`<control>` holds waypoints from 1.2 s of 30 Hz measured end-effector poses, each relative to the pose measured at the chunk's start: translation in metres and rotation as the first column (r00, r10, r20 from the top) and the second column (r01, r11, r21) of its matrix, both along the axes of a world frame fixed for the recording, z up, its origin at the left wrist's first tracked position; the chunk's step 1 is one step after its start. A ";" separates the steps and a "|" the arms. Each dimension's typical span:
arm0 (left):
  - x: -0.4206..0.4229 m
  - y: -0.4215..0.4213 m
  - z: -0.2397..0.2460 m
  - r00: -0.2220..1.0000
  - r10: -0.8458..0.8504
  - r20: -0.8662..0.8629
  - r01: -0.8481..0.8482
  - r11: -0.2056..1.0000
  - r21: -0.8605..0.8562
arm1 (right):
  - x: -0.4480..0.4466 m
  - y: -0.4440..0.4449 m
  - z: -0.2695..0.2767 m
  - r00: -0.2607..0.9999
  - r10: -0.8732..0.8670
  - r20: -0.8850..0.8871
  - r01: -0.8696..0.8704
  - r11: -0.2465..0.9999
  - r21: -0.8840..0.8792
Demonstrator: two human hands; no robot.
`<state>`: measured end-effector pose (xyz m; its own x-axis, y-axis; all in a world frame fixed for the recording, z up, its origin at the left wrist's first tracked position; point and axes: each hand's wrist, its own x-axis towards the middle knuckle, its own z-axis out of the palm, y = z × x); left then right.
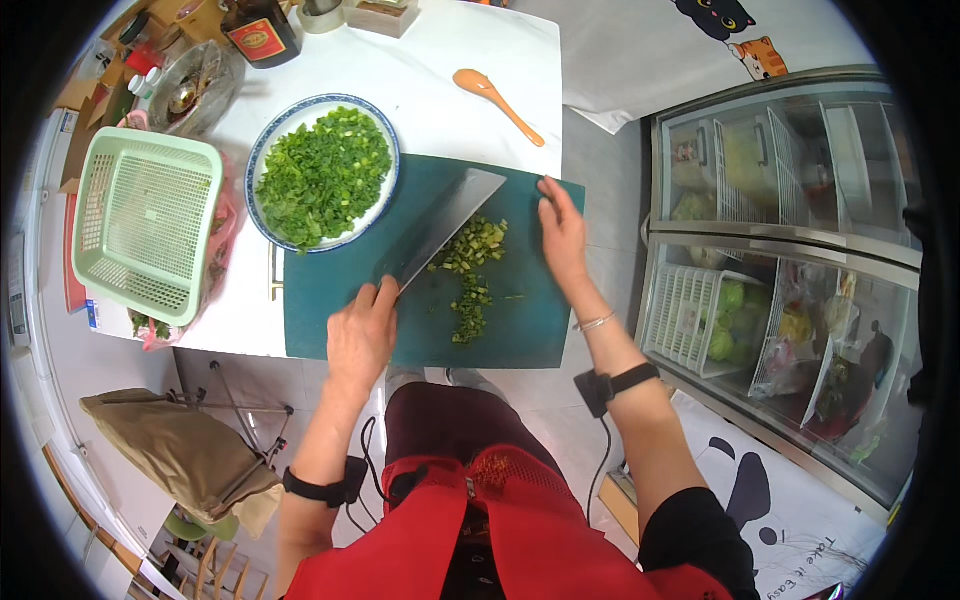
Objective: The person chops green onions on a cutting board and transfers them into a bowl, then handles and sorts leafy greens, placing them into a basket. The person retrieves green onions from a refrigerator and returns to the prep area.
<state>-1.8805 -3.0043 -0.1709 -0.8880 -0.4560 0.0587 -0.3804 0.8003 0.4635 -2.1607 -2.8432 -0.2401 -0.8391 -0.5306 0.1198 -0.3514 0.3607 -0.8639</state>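
Note:
My left hand [361, 330] grips the handle of a wide cleaver [452, 225]. Its blade slants up and to the right over a dark green cutting board [337, 315]. Along the blade's right side lie chopped green stems [474, 246], with a smaller strip of pieces trailing toward me. My right hand [562, 232] is over the board's right edge, fingers extended and nothing held; whether it touches the board I cannot tell. A blue-rimmed white bowl [253, 161], heaped with chopped green herbs [326, 176], overlaps the board's far left corner.
An orange spoon [499, 105] lies beyond the board. To the left are a pale green plastic basket [146, 217], a plastic-lined bowl [196, 90] and a dark bottle [259, 34]. A glass-doored fridge [780, 232] stands right; a folding chair [180, 450] is below left.

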 end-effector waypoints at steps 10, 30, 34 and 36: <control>0.035 0.042 0.002 0.982 -0.171 0.084 0.175 0.984 -0.041 | 0.042 0.061 -0.021 0.963 0.144 -0.226 -0.099 0.975 0.201; 0.107 0.158 -0.059 0.626 0.753 0.204 -0.270 -0.036 0.962 | 0.076 0.036 -0.018 0.921 0.336 -0.199 -0.321 0.941 0.105; 0.056 0.182 -0.063 0.650 0.734 0.197 -0.215 -0.072 0.974 | 0.095 0.032 -0.017 0.927 0.336 -0.167 -0.327 0.942 0.078; 0.035 0.188 -0.064 0.663 0.721 0.201 -0.230 -0.060 0.971 | 0.102 0.030 -0.018 0.931 0.319 -0.176 -0.311 0.948 0.071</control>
<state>-1.8456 -2.8159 -0.2352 -0.4422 -0.6535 -0.6144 -0.1062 -0.6420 0.7593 -2.0584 -2.8136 -0.2585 -0.5934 -0.7720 0.2280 -0.6035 0.2392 -0.7607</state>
